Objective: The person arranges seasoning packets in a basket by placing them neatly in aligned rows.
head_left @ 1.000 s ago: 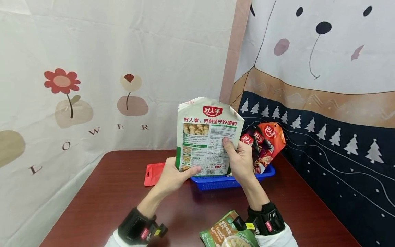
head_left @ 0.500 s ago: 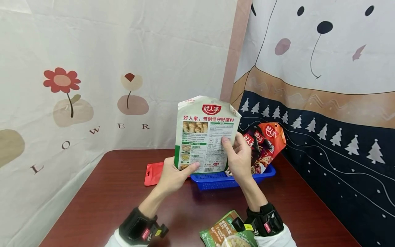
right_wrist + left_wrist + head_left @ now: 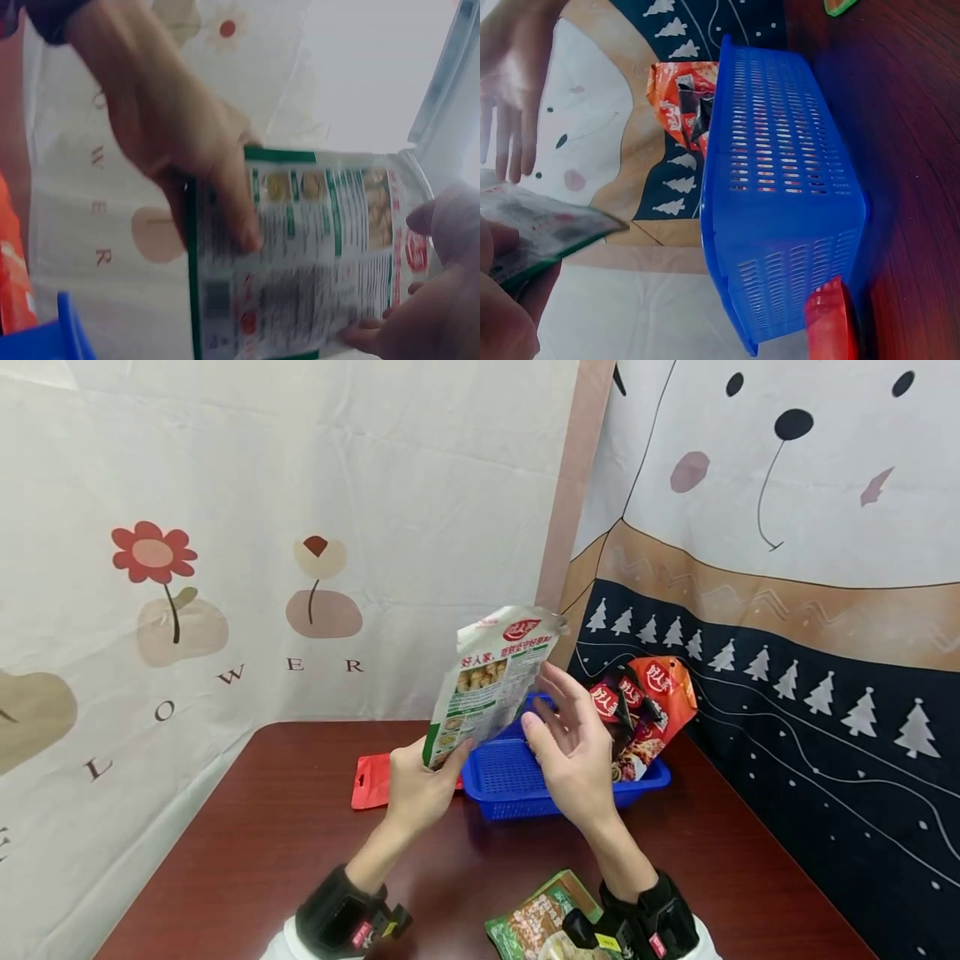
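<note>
A white-and-green food pouch (image 3: 483,681) with red lettering and a mushroom picture is held up, tilted, above the table. My left hand (image 3: 420,785) grips its lower left corner, thumb across the printed face. At the pouch's right edge is my right hand (image 3: 573,747), its fingers loosely bent and parted from the thumb. In the right wrist view the right hand's fingers (image 3: 367,334) overlap the pouch near its edge. The left wrist view shows the left hand (image 3: 502,307) pinching the pouch (image 3: 540,225), with the right hand (image 3: 514,90) apart from it.
Behind the hands stands a blue perforated basket (image 3: 510,802), with orange and dark food pouches (image 3: 660,693) upright in its right side. A red packet (image 3: 371,781) lies left of it. Near the front, a green-brown pouch (image 3: 536,918) lies on the wooden table (image 3: 262,860).
The pouch has turned and tilted, its lower end now towards the left. My right hand has let go of its right side, and the basket's inside shows more.
</note>
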